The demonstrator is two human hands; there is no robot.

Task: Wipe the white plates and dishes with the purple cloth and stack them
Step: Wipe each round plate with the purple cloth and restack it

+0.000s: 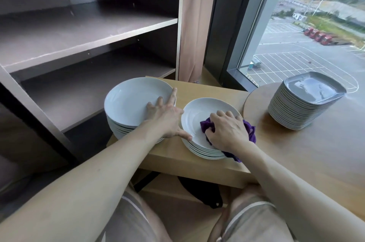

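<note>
The left hand fills the narrow gap between the large plate stack and the smaller plate stack. The worktop lies bare behind the smaller stack and between it and the square-plate stack at right. The shelf unit crowds the left side, its compartments open-fronted.

White plates, purple cloth, tan table, plain.

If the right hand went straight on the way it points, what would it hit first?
Probably the left hand, resting on the bigger plate stack just beyond; depth is unclear.
</note>
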